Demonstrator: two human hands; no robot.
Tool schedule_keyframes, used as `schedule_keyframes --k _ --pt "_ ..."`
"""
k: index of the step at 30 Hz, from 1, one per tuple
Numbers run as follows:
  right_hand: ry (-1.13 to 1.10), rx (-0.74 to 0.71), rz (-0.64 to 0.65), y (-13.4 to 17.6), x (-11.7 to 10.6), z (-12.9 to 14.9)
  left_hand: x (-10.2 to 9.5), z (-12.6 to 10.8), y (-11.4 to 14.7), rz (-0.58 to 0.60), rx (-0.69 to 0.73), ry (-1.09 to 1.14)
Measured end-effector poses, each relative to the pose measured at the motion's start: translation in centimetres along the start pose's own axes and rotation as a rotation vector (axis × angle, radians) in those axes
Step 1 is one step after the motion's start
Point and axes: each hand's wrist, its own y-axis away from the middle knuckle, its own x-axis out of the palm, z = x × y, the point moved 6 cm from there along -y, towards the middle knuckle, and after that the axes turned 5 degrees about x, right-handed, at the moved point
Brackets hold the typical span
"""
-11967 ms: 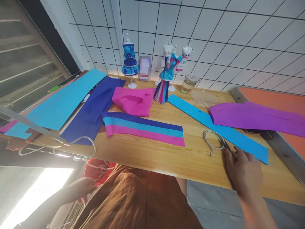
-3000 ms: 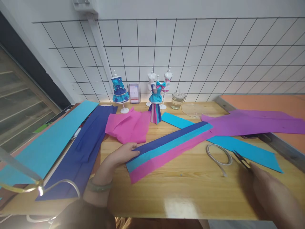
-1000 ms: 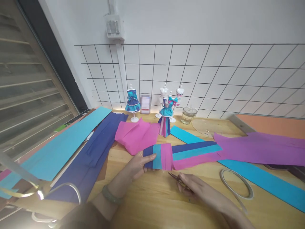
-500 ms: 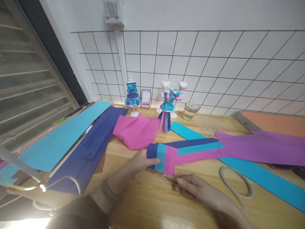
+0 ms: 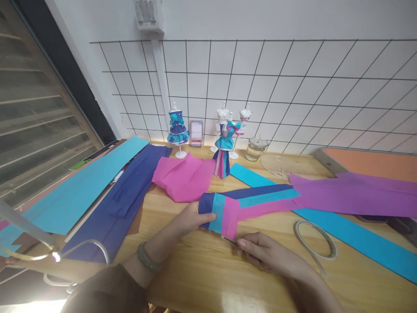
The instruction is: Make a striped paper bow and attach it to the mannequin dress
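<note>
A folded band of crepe paper [image 5: 219, 213] in navy, light blue and pink stripes is pinched in my left hand [image 5: 192, 218], thumb on top and fingers behind. Its striped tail [image 5: 267, 201] stretches right across the wooden table. My right hand [image 5: 260, 250] is closed around what look like small scissors [image 5: 230, 239], their handles hidden by my fingers. The slim dark tips are at the lower edge of the band, by the pink and light blue stripes. Whether the blades are apart is too small to tell.
Pink paper [image 5: 184, 176] lies behind my left hand, blue sheets [image 5: 127, 195] at left. Small dress forms [image 5: 224, 141] and a lidded glass cup [image 5: 256, 149] stand by the wall. Right are purple paper [image 5: 352, 193], a blue strip [image 5: 355, 243] and a tape roll [image 5: 315, 240].
The whole view has shifted slightly, so things sit a little further left and higher. Both hands keep their holds, and the tool's tips remain at the band's lower edge.
</note>
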Motion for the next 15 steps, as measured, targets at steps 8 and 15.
schedule_keyframes --k 8,15 --pt "0.007 0.024 0.006 -0.40 -0.06 -0.45 0.43 0.27 0.06 0.040 0.004 0.022" --pt "0.015 0.019 0.026 -0.42 0.23 -0.47 0.61 0.40 0.07 0.066 0.014 0.009"
